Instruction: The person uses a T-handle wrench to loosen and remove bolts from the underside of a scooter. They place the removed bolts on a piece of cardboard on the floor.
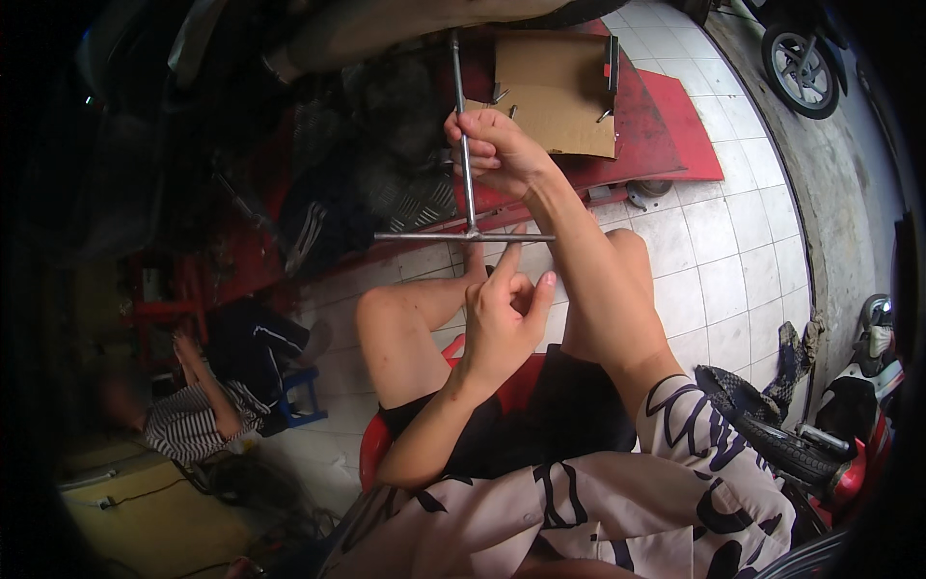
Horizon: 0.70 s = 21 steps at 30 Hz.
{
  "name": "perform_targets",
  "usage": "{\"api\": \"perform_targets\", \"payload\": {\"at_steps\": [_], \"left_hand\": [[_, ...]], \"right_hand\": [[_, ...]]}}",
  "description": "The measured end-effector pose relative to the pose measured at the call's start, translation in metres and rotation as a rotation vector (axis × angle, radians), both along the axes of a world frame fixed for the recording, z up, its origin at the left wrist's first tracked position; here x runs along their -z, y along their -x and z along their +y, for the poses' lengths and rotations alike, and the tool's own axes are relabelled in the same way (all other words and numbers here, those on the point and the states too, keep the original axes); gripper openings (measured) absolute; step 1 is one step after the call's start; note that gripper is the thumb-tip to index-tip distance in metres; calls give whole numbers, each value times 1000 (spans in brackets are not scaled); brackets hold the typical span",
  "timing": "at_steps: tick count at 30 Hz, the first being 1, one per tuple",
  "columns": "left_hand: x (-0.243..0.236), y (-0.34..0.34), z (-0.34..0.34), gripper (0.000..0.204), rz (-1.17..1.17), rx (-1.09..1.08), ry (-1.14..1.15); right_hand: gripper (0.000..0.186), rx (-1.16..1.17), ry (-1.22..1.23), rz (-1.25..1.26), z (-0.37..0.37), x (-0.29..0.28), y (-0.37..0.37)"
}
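A metal T-handle wrench (469, 198) points away from me, its far end reaching the underside of a dark vehicle body (386, 34), where its tip is hidden. My right hand (497, 150) is closed around the shaft, partway along it. Closer to me, my left hand (509, 314) is below the crossbar, its index finger stretched up against the bar's right half. The thumb stands apart, while the other fingers are loosely curled around nothing. The crossbar lies roughly level across the view.
A cardboard tray (559, 92) with several small metal parts rests on a red platform (675, 125). At left, another person in a striped top (203, 420) sits by a blue stool (301, 396). A motorcycle wheel (801, 69) shows at top right; a loose tyre (772, 444) lies at right.
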<state>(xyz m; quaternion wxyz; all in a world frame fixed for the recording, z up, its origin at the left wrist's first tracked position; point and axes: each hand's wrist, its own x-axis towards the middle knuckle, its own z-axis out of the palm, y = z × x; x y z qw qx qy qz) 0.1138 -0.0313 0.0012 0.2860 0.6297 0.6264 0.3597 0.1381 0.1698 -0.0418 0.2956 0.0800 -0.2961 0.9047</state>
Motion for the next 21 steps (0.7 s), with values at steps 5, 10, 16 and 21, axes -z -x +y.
{"api": "perform_targets", "payload": {"at_steps": [5, 10, 16, 21], "left_hand": [[-30, -1, 6, 64, -202, -238, -218], [-2, 5, -8, 61, -173, -177, -29], [-27, -3, -1, 71, -254, -241, -209], [7, 1, -8, 67, -333, -262, -137]], "right_hand": [[22, 57, -1, 3, 3, 4, -4], [25, 61, -6, -5, 0, -1, 0], [20, 74, 77, 45, 0, 1, 3], [20, 70, 78, 11, -2, 1, 8]]}}
